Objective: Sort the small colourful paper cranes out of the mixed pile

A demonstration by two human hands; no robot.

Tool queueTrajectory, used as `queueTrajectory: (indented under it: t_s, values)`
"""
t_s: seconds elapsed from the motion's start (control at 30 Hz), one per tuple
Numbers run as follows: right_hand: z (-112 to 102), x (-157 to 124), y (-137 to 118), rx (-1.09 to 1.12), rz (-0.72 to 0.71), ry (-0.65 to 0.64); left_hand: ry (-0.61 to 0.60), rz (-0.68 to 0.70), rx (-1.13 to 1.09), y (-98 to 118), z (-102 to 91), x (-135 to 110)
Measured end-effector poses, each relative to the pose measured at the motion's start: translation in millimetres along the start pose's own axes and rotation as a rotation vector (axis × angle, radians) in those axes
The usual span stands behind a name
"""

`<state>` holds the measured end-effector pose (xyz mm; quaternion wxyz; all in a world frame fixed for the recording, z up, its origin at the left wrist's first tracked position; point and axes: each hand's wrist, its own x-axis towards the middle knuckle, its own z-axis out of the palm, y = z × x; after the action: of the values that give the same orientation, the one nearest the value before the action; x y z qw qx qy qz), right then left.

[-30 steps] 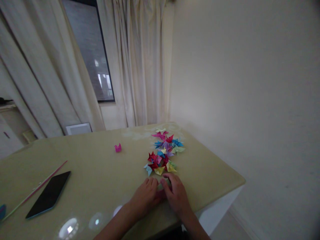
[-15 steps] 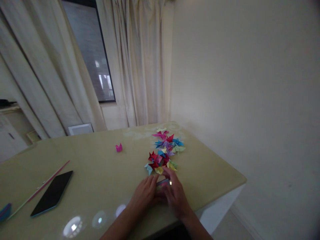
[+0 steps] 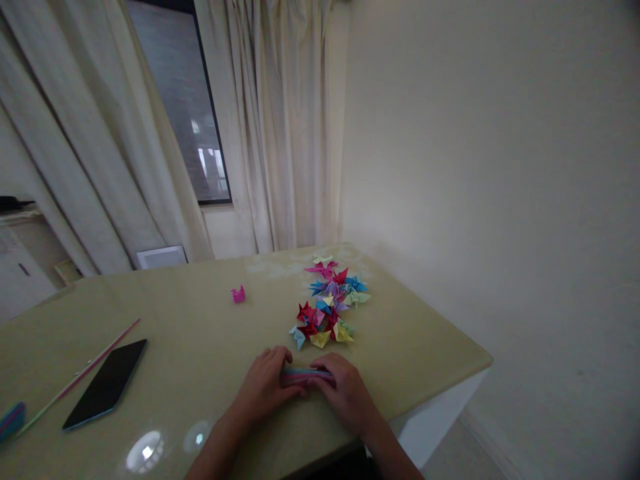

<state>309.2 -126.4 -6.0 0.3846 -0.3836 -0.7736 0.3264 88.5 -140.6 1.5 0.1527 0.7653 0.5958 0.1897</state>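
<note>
Between my two hands, just above or on the table's near part, is a thin stack of coloured paper (image 3: 306, 377), its blue and pink edges towards me. My left hand (image 3: 264, 383) grips its left end, with the thumb along the near side. On the right end, my right hand (image 3: 346, 391) has its thumb and fingers closed round the stack. The ends of the stack are hidden by my fingers. Right beyond my hands lies a pile of folded paper cranes (image 3: 330, 303) in red, blue, purple, yellow and green.
A small pink folded paper piece (image 3: 239, 294) stands alone left of the pile. Further left on the table (image 3: 200, 333) lie a black phone (image 3: 107, 383), a long thin pink and green strip (image 3: 83, 373) and a blue item (image 3: 13, 421). A wall (image 3: 450, 200) runs along the right.
My left hand has shifted left and the right hand has turned slightly, so the stack's long edge now shows between them. The pile of cranes has stayed put.
</note>
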Motion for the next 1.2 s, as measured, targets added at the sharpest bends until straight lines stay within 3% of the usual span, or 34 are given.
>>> queueTrajectory:
  t_s: [0.17,0.27,0.33,0.5,0.7,0.8,0.93,1.1,1.2]
  values:
    - [-1,2,3,0.081,-0.079,-0.076,-0.033,0.060,-0.052,0,3.4,-2]
    - [0,3,5,0.078,-0.069,-0.034,-0.050,0.119,-0.057,11,8.5,-4]
    - [1,3,5,0.078,-0.041,-0.013,-0.018,0.085,-0.037,13,10.2,-4]
    - [1,-1,4,0.001,-0.138,-0.075,0.098,0.075,-0.034,-2,17.3,-3]
    - [2,-2,8,0.003,-0.086,0.034,0.043,0.142,0.000,-15,25.5,-2]
    - [2,0,7,0.061,-0.047,0.048,0.024,0.155,0.032,-13,24.4,-4]
    - [1,1,3,0.031,-0.052,-0.064,-0.005,0.178,0.006,-11,20.9,-7]
    - [0,-3,3,-0.022,-0.047,-0.015,0.062,0.113,-0.078,-13,16.1,-7]
    - [-1,-3,2,-0.027,-0.007,-0.057,0.001,0.102,-0.156,-12,6.7,-8]
